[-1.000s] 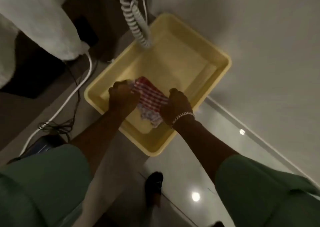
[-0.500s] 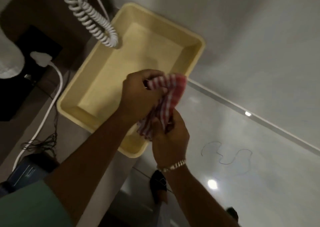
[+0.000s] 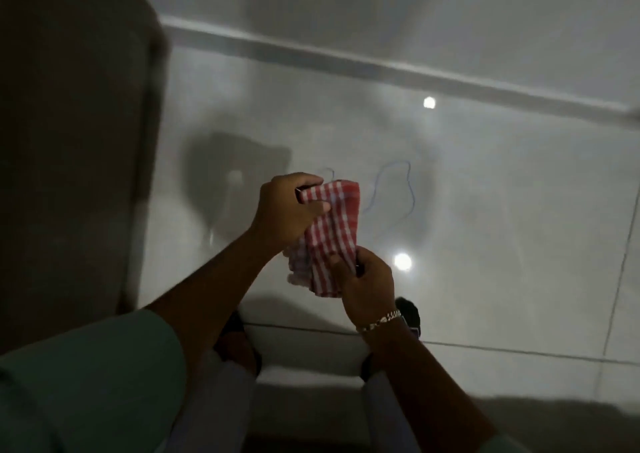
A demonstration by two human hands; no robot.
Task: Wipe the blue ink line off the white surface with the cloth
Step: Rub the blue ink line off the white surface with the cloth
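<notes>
A red-and-white checked cloth (image 3: 332, 234) is stretched between both hands above the glossy white floor tiles (image 3: 502, 193). My left hand (image 3: 287, 210) grips its upper end and my right hand (image 3: 367, 286) grips its lower end. A thin, looping blue ink line (image 3: 410, 189) is drawn on the white surface just right of the cloth; a faint part of it shows above my left hand. The cloth hangs in the air and does not touch the line.
A dark brown cabinet side (image 3: 76, 141) fills the left. A pale skirting strip (image 3: 346, 57) runs along the far wall. My dark shoes (image 3: 410, 314) stand on the tiles below the hands. Ceiling lights reflect as bright spots (image 3: 402, 261) on the floor.
The view has swung right, away from the yellow tub, which is out of sight. Both hands carried the cloth over the tiles beside the ink line, and the cloth is pulled out longer.
</notes>
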